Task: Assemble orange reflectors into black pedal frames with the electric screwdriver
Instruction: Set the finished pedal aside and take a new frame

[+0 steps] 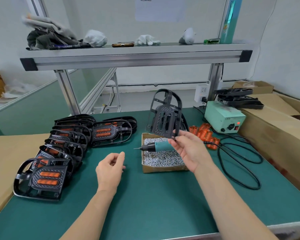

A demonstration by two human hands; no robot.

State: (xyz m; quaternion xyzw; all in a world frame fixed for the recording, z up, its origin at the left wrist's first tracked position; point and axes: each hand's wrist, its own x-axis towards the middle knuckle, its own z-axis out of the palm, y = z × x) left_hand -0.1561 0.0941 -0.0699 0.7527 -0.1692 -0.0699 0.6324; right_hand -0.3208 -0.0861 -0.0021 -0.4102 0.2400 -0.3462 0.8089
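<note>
The right hand (185, 149) pinches the lower edge of a black pedal frame (164, 116) between thumb and fingertips, so the frame stands upright above the fingers. Just below them the electric screwdriver (156, 146) lies level over the box of screws (161, 161), its rear hidden behind the palm. Loose orange reflectors (204, 134) lie beyond the knuckles to the right. The left hand (110, 168) hovers with its fingers loosely curled and empty, and the finished pedals (47, 175) sit to its left.
</note>
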